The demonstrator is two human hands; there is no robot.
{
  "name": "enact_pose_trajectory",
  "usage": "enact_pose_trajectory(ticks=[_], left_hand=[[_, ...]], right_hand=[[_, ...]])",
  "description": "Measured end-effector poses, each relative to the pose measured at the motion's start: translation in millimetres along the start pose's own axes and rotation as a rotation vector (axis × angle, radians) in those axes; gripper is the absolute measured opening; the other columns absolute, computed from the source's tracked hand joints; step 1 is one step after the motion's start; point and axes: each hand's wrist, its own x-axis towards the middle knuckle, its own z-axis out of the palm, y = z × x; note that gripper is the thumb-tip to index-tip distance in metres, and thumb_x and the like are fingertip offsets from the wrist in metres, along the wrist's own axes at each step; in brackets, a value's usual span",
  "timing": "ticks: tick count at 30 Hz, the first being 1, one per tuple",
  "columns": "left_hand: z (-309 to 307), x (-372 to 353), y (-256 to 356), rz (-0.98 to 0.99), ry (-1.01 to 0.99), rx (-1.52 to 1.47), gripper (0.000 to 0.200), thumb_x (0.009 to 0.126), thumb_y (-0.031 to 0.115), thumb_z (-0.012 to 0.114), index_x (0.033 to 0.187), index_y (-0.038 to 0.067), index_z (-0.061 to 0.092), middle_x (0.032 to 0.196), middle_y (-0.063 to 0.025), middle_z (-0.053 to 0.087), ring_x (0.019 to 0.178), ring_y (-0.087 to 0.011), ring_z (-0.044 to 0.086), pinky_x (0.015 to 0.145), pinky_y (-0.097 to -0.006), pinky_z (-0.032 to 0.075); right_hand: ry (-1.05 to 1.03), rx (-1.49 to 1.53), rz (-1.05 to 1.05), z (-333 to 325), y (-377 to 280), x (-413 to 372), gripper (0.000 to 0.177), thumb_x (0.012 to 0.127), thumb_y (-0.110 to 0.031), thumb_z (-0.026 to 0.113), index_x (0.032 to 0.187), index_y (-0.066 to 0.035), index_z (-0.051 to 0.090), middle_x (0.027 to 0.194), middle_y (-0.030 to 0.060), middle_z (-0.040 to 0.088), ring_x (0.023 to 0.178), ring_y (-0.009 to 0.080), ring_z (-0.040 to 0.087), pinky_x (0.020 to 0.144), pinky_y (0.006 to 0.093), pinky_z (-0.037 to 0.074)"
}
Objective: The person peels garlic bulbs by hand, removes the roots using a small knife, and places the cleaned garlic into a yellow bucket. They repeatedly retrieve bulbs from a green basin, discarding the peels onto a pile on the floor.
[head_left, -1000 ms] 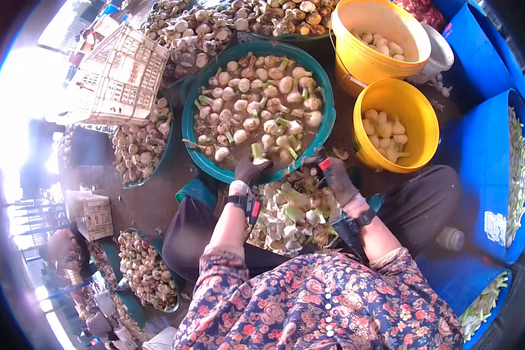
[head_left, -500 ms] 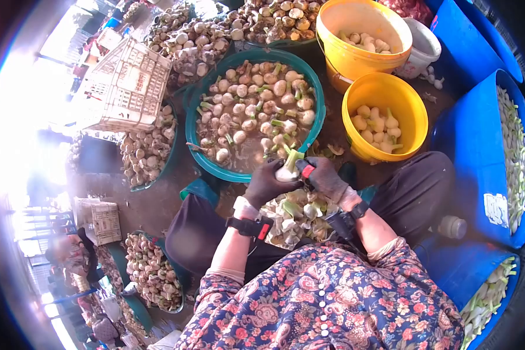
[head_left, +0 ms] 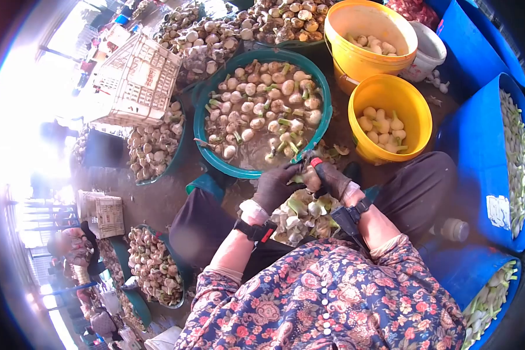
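Over my lap, both hands, in dark gloves, are closed at a garlic bulb (head_left: 311,180). My left hand (head_left: 278,188) grips it from the left. My right hand (head_left: 331,178) presses on it from the right, and a red and black piece sits at its thumb; I cannot make out what that piece is. The fingers hide part of the bulb. Below them lies a heap of garlic peelings (head_left: 300,213) between my legs. Just beyond stands a green tub (head_left: 223,170) of murky water with many unpeeled garlic bulbs (head_left: 256,111).
A yellow bucket (head_left: 423,137) holding peeled bulbs is ahead on the right, with another yellow bucket (head_left: 338,35) behind it. Blue containers (head_left: 469,146) of garlic line the right side. White crates (head_left: 137,79) and more garlic tubs (head_left: 154,268) stand left, where another person (head_left: 79,251) is partly visible.
The garlic bulb has turned in my hands, and its green stem no longer points up in view. My right hand has rolled over the bulb. The view has shifted slightly.
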Motion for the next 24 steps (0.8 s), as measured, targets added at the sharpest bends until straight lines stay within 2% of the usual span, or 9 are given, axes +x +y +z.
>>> enact_pose_trajectory(ticks=[4, 7, 10, 11, 14, 18, 20, 22, 24], left_hand=[[12.1, -8.6, -1.5, -0.257, -0.069, -0.202, 0.037, 0.076, 0.026, 0.073, 0.105, 0.005, 0.063, 0.095, -0.0096, 0.065, 0.078, -0.0202, 0.063, 0.068, -0.0313, 0.050], [26.2, -8.0, -10.7, -0.649, 0.063, -0.841, 0.038, 0.083, 0.027, 0.067, 0.106, -0.003, 0.060, 0.097, -0.0092, 0.065, 0.077, -0.0184, 0.062, 0.068, -0.0295, 0.050], [15.7, -14.0, -7.5, -0.753, 0.231, -1.409, 0.035, 0.089, 0.022, 0.060, 0.110, -0.005, 0.056, 0.102, -0.0101, 0.063, 0.087, -0.0198, 0.062, 0.076, -0.0299, 0.051], [36.1, -15.8, -24.3, -0.694, 0.330, -2.068, 0.035, 0.091, 0.021, 0.056, 0.117, -0.002, 0.052, 0.108, -0.0114, 0.061, 0.097, -0.0208, 0.059, 0.086, -0.0309, 0.049], [32.3, -17.5, -27.6, -0.718, 0.449, -2.290, 0.036, 0.091, 0.021, 0.055, 0.120, 0.001, 0.050, 0.111, -0.0105, 0.059, 0.104, -0.0216, 0.057, 0.091, -0.0324, 0.047], [26.9, -19.9, -39.7, -0.775, 0.337, -1.896, 0.034, 0.092, 0.021, 0.053, 0.120, 0.002, 0.051, 0.108, -0.0088, 0.061, 0.099, -0.0182, 0.059, 0.087, -0.0298, 0.048], [30.7, -24.9, -33.0, -0.533, 0.332, -1.165, 0.032, 0.095, 0.024, 0.050, 0.119, 0.003, 0.052, 0.104, -0.0067, 0.062, 0.092, -0.0173, 0.060, 0.080, -0.0294, 0.050], [21.2, -21.0, -21.6, -0.739, 0.402, -1.471, 0.030, 0.095, 0.023, 0.048, 0.118, 0.004, 0.053, 0.103, -0.0065, 0.062, 0.088, -0.0176, 0.061, 0.077, -0.0300, 0.050], [12.9, -27.1, -14.4, -0.367, 0.415, -0.992, 0.029, 0.093, 0.021, 0.052, 0.113, 0.000, 0.054, 0.100, -0.0061, 0.063, 0.088, -0.0169, 0.061, 0.078, -0.0314, 0.049]], right_hand=[[-0.018, -0.810, -0.218, 13.1, 100.3, 80.2, 0.028, 0.088, -0.029, 0.053, 0.105, -0.006, 0.059, 0.090, 0.0058, 0.061, 0.076, 0.0151, 0.056, 0.062, 0.0339, 0.047], [-0.026, 0.297, -0.144, 0.3, 14.4, 10.7, 0.027, 0.092, -0.021, 0.048, 0.110, -0.003, 0.057, 0.103, 0.0049, 0.059, 0.089, 0.0101, 0.052, 0.077, 0.0247, 0.044], [-0.067, 0.652, -0.255, 1.4, -9.6, -4.3, 0.034, 0.091, -0.019, 0.049, 0.120, -0.001, 0.051, 0.116, 0.0082, 0.055, 0.104, 0.0126, 0.050, 0.091, 0.0260, 0.040], [-0.109, 0.670, -0.307, 2.2, -3.5, -0.2, 0.038, 0.091, -0.021, 0.050, 0.123, 0.000, 0.048, 0.120, 0.0078, 0.054, 0.109, 0.0155, 0.050, 0.094, 0.0275, 0.039], [-0.078, 0.609, -0.334, 3.1, -26.1, -11.1, 0.039, 0.089, -0.021, 0.054, 0.122, -0.001, 0.049, 0.113, 0.0070, 0.056, 0.105, 0.0147, 0.052, 0.091, 0.0291, 0.042], [0.341, -0.593, -0.824, 17.9, -24.8, -8.1, 0.032, 0.080, -0.010, 0.060, 0.112, -0.007, 0.059, 0.112, 0.0110, 0.059, 0.104, 0.0271, 0.055, 0.087, 0.0318, 0.045], [0.425, -0.444, -0.763, 26.8, -12.8, -3.2, 0.025, 0.078, -0.011, 0.062, 0.103, -0.006, 0.063, 0.103, 0.0121, 0.062, 0.088, 0.0318, 0.060, 0.077, 0.0336, 0.048], [0.524, -0.205, -0.532, 33.0, 1.6, 6.0, 0.021, 0.080, -0.012, 0.061, 0.100, -0.005, 0.063, 0.093, 0.0110, 0.065, 0.077, 0.0283, 0.063, 0.068, 0.0329, 0.050], [0.450, 0.401, -0.183, 21.2, -0.2, 5.8, 0.023, 0.084, -0.026, 0.062, 0.093, -0.006, 0.064, 0.073, 0.0065, 0.063, 0.061, 0.0183, 0.060, 0.053, 0.0292, 0.047]])
